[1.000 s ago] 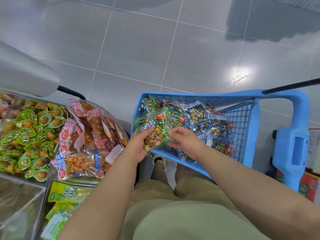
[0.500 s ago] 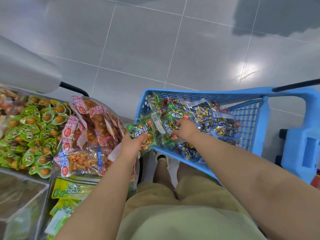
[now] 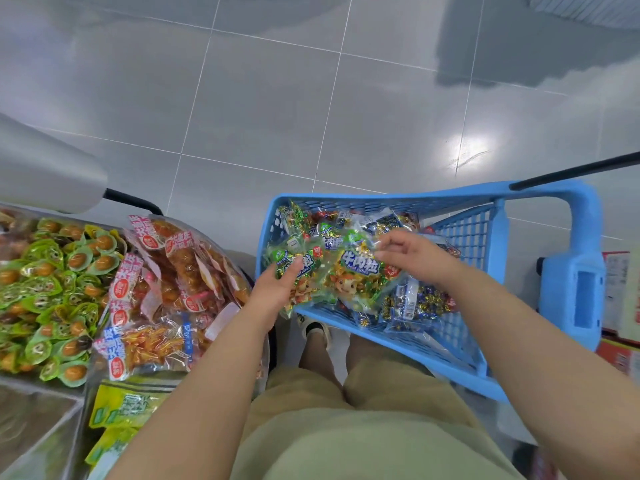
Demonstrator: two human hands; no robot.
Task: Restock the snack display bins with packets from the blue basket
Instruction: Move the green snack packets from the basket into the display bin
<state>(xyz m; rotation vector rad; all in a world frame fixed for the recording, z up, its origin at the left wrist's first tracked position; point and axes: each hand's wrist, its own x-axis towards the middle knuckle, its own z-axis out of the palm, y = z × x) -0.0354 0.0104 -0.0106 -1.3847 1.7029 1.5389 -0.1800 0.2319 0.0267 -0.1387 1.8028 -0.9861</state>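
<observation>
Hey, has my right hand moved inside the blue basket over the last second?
Yes. The right hand has moved from the blue basket's near left rim toward its middle, farther from the body, over the green packets.

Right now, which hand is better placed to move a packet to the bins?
Left. The left hand grips a green packet at the left edge of the blue basket, beside the bins; the right hand is farther off, over the basket.

Floor (image 3: 259,98): glossy grey tiles, pale grout lines. Light glare (image 3: 467,150) right of centre. Dark shadow (image 3: 502,57) beyond. Red cartons (image 3: 620,355) at the right edge.
</observation>
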